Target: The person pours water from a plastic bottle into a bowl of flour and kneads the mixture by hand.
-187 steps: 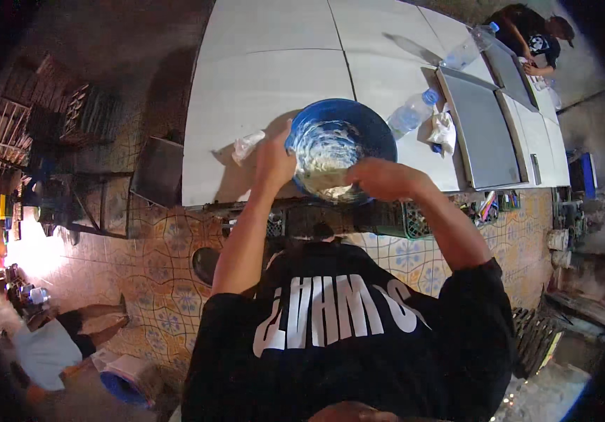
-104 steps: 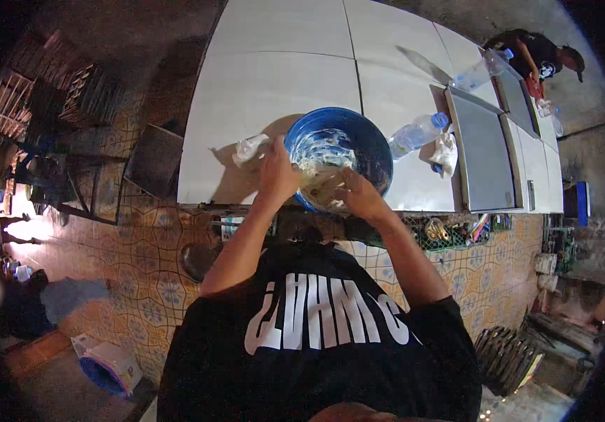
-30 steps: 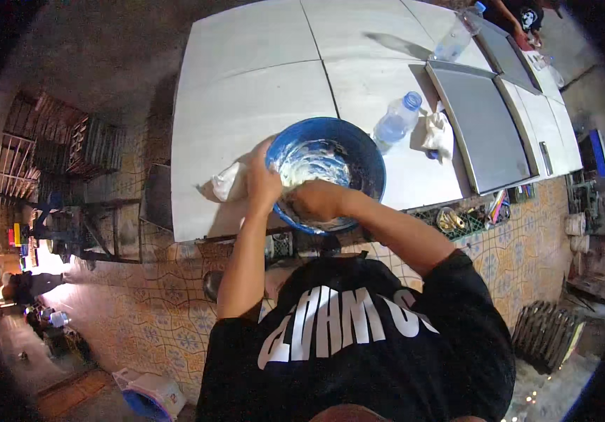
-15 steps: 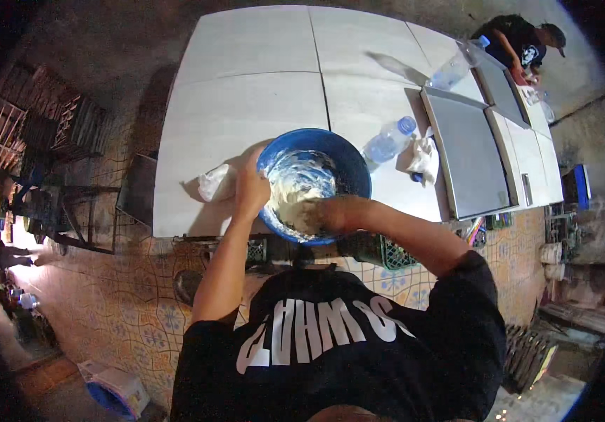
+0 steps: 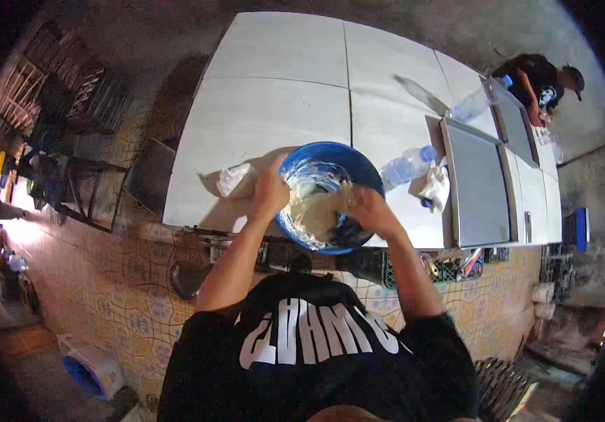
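Observation:
A round blue basin stands near the close edge of the white table. My left hand grips its left rim, with the fingers partly hidden over the edge. Inside lies a pale, sticky dough-like mixture, smeared up the blue wall. My right hand reaches over the right side of the basin, its fingers at the mixture. Motion and the mixture blur those fingers, so their closing does not show.
Left of the basin lies a crumpled white bag. To the right are a clear bottle, a crumpled white wrapper, a grey metal tray and another bottle. A person works at the far right end.
My right hand has lifted toward the basin's right side from lower in the mixture. The left hand keeps its grip on the rim. The whole view has shifted slightly.

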Action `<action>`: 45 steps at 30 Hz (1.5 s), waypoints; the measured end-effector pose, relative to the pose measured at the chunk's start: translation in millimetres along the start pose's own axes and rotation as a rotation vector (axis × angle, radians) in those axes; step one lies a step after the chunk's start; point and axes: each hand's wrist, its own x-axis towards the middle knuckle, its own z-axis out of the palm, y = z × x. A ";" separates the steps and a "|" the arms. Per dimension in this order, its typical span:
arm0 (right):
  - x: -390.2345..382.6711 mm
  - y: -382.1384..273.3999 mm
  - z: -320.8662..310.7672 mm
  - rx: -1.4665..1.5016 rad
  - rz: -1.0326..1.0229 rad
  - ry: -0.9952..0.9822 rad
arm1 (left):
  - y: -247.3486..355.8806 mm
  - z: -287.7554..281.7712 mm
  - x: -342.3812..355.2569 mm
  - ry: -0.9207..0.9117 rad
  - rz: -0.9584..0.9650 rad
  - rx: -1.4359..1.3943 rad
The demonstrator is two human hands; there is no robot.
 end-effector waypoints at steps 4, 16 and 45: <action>-21.2 -12.7 29.1 -0.050 -0.096 -0.041 | -29.6 13.6 10.1 0.007 0.058 -0.078; 55.5 -28.1 87.7 -0.631 -0.381 -0.196 | 15.9 2.9 12.5 -0.061 0.081 -0.055; 25.3 -40.2 84.3 -0.418 -0.278 -0.320 | -0.6 10.6 23.6 -0.046 0.258 -0.093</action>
